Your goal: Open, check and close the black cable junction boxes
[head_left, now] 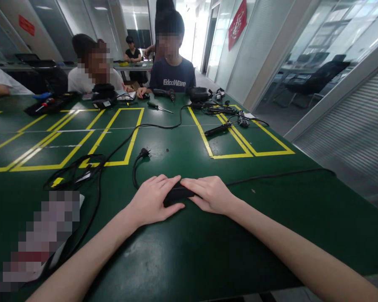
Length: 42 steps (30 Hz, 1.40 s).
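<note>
Both my hands rest on a small black box-shaped object, likely a power adapter, lying on the green table. My left hand covers its left end with fingers curled over the top and thumb below. My right hand lies over its right end, fingers pressed on it. A black cable with a plug curves away from behind my left hand. Another thin cable runs right from my right hand. Most of the object is hidden under my fingers.
Yellow tape marks rectangles on the table. A bundle of black cables lies at left, above a blurred patch. A screwdriver, tools and black devices sit at the far side, where two people sit. A glass wall stands at right.
</note>
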{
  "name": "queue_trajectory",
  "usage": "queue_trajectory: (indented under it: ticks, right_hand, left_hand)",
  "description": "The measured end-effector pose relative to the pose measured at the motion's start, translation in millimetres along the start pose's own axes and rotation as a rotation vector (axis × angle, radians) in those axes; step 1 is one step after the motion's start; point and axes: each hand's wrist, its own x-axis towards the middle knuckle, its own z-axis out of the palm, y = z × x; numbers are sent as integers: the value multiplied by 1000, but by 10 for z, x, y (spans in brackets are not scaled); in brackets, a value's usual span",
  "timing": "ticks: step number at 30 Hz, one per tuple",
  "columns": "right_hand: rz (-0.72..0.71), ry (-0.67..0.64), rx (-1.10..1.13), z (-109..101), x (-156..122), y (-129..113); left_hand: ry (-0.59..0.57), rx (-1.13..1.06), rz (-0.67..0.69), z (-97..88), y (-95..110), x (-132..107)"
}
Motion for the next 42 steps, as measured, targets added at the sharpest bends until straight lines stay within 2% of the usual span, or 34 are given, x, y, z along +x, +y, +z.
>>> queue_trajectory:
  ticks: [4,8,11,13,14,16,18,20,23,26,30,33,35,37,39,42]
  right_hand:
    - [5,58,-21,-3,5,6]
    - [30,51,-3,-6,4,10]
    - [32,14,-22,1,-21,23]
    - [14,0,-48,9,-41,26]
    - [1,0,-67,14,-48,23]
    - [-33,-8,-109,24,-55,4]
    - [-60,-28,-135,34,-52,-27]
    - [-58,-47,-128,42,-40,-62]
    - [-5,-20,-61,43,-7,-110]
    - [72,-27,152,20,35,-147]
    - [329,-96,533,-34,83,-169]
    - [479,-108,692,-59,100,-161]
    - [523,-74,706,-58,100,-151]
    - [515,-26,654,-48,92,-143]
    - [440,-18,579,-38,80,-136]
    - [264,-139,405,-38,63,-125]
  left_hand:
    - [98,82,52,39,-5,-12]
    - [112,135,85,75,-13,-23]
    - [82,61,31,56,30,-20]
    - [56,-79,-55,13,75,-2]
    - [28,-180,-128,-14,94,12]
    - [-53,-413,-356,-70,110,50]
    - [-265,-666,-572,-117,85,93]
    - [-442,-906,-650,-149,29,130]
    - [-463,-1059,-661,-178,-43,155]
    - [-379,-974,-635,-187,-25,152]
    - [-232,-606,-509,-169,72,137]
    - [-284,-607,-469,-182,77,123]
    - [-350,-666,-459,-212,46,109]
    - [-384,-604,-453,-241,13,94]
    - [-369,-563,-450,-254,-4,80]
    - [-316,-535,-438,-234,4,67]
